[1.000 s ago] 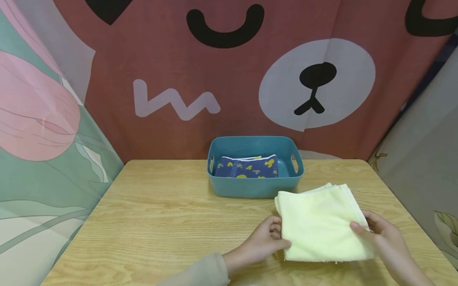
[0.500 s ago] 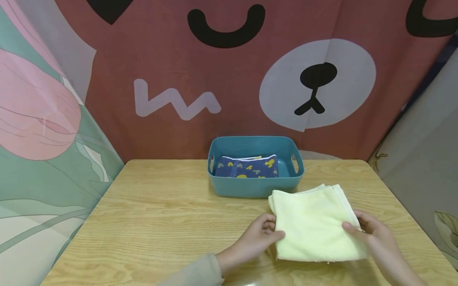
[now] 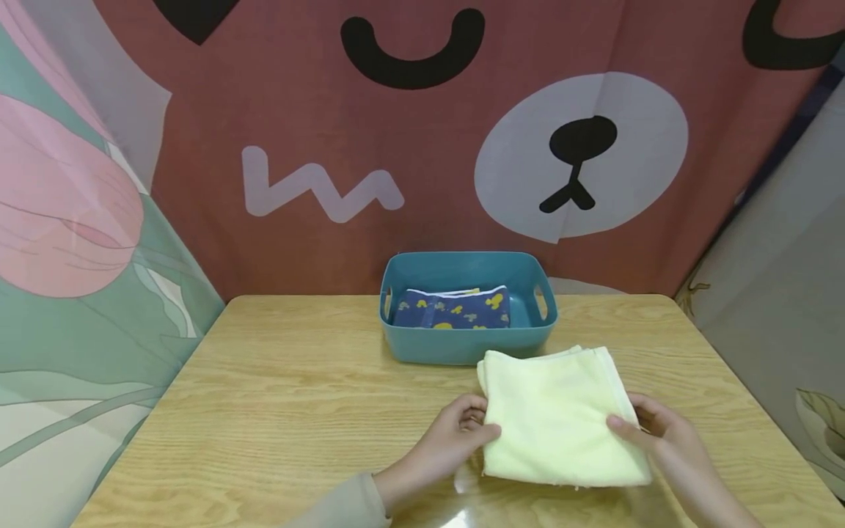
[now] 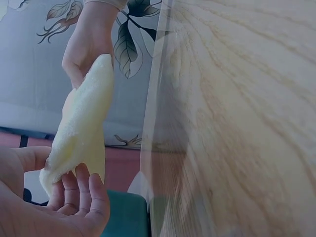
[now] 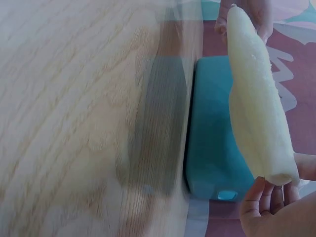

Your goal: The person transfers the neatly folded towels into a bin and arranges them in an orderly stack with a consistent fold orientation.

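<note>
A folded pale yellow towel (image 3: 554, 422) is held up between both hands in front of a teal basket. My left hand (image 3: 455, 433) pinches its left edge, thumb on the near face and fingers behind. At the right edge my right hand (image 3: 660, 436) grips it the same way, with the thumb across the front. Both wrist views show the towel edge-on as a thick folded layer, raised over the wooden table (image 4: 237, 123). The teal basket (image 3: 469, 345) stands just behind the towel's upper left corner. Inside it lies a folded dark blue cloth (image 3: 455, 312) with yellow and grey print.
The wooden table (image 3: 297, 396) reaches back to a hanging red-brown curtain (image 3: 317, 257) with a bear face. Patterned fabric hangs on the left and right sides. The basket stands near the back edge and has cut-out handles at its ends.
Both hands have shifted the towel to the left, so it now sits closer in front of the basket. The grip on each edge is unchanged, and the basket and blue cloth stay in place.
</note>
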Motion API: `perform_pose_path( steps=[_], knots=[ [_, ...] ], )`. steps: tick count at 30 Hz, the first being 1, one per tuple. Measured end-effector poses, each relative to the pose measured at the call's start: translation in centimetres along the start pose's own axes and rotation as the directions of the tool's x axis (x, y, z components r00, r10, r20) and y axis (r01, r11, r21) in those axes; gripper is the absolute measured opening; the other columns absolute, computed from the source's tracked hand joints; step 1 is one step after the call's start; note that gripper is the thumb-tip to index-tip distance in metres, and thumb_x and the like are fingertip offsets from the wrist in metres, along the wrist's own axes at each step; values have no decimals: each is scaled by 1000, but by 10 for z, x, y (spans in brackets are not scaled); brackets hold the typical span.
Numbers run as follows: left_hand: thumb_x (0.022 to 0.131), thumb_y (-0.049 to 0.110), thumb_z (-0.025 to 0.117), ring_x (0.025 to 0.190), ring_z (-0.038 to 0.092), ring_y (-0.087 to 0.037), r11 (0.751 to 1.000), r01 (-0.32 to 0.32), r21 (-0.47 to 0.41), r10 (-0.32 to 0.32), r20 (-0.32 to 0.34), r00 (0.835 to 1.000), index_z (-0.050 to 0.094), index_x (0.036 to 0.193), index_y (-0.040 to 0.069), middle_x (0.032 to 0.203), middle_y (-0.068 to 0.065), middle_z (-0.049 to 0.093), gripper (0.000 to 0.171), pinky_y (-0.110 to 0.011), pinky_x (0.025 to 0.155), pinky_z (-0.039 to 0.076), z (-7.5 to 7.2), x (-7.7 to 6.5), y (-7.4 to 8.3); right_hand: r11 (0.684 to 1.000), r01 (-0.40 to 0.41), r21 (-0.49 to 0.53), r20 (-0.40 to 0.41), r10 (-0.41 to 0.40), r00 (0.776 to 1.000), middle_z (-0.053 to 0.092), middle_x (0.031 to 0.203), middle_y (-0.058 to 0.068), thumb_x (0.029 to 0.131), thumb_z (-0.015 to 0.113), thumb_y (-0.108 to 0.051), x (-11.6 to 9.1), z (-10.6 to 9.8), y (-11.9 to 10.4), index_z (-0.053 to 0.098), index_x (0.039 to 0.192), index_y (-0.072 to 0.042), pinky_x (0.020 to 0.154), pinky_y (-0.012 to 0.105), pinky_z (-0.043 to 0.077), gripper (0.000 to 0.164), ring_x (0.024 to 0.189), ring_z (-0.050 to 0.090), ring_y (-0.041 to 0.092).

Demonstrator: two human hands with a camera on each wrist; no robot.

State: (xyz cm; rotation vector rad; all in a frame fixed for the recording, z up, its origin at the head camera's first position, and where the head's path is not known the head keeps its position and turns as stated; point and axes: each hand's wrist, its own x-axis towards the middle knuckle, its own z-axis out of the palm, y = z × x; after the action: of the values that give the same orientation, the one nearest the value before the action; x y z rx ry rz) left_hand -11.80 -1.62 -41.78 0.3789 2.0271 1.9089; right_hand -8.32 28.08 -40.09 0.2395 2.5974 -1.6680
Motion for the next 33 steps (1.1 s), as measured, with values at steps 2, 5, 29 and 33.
perform_pose_path(
  steps=[2,5,29,33],
  knots=[
    [90,8,68,88,53,-13,1000,-15,10,15,-9,1000,60,113,-1,100,-3,59,26,-22,78,47,-3,-2,0,1000,-25,14,20,24,999,63,122,6,97,66,-26,0,2,-2,45,140,7,76,26,53,59,93,60,3],
    [91,8,68,88,55,-14,999,-39,33,39,-18,999,60,113,-2,100,-3,59,25,-23,78,48,-7,-5,0,998,-54,17,47,53,997,63,121,5,97,66,-27,0,4,-5,44,141,7,78,24,51,59,95,59,4],
    [92,6,67,94,59,-17,995,-87,43,89,-53,995,59,113,-5,103,-6,64,25,-25,82,50,-38,-24,2,969,-121,214,123,97,988,59,126,7,97,65,-19,1,34,-25,38,145,9,84,23,50,62,102,57,8],
    [93,7,67,95,58,-18,995,-92,29,93,-52,994,59,115,-6,103,-6,64,27,-25,83,49,-42,-27,5,968,-116,223,134,88,987,59,126,7,98,65,-21,3,36,-27,37,146,8,85,22,49,63,103,57,9]
  ],
)
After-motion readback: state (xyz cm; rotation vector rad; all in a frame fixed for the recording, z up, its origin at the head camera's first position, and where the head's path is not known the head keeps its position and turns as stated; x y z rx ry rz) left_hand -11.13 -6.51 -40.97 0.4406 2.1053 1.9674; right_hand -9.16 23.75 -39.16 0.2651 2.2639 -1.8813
